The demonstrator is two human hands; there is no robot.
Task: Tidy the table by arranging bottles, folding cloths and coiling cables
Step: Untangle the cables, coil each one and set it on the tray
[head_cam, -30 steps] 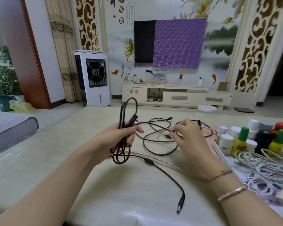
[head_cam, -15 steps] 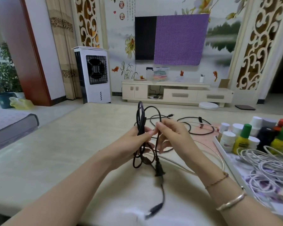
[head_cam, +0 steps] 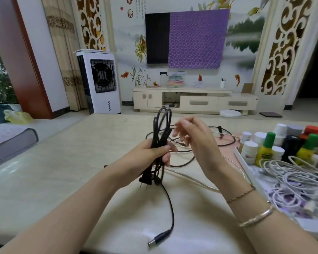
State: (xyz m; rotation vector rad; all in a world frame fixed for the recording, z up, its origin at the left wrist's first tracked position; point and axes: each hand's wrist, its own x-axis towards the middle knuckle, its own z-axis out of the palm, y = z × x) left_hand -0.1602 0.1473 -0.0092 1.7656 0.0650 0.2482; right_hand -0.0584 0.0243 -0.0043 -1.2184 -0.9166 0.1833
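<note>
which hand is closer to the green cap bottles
Right. The right hand hangs open just left of the green cap bottles; the left hand grips the black cable farther left.

A white air cooler [head_cam: 99, 81] stands beside what looks like a half-covered television [head_cam: 157, 37].

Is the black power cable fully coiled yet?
Partly coiled: the left hand grips several loops of black power cable; its barrel-plug tail trails loose.

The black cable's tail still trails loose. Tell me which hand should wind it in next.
Right. The left hand already grips the black cable bundle, so it is occupied. The right hand hovers open beside it, holding nothing, probably free to reach the barrel plug end.
</note>
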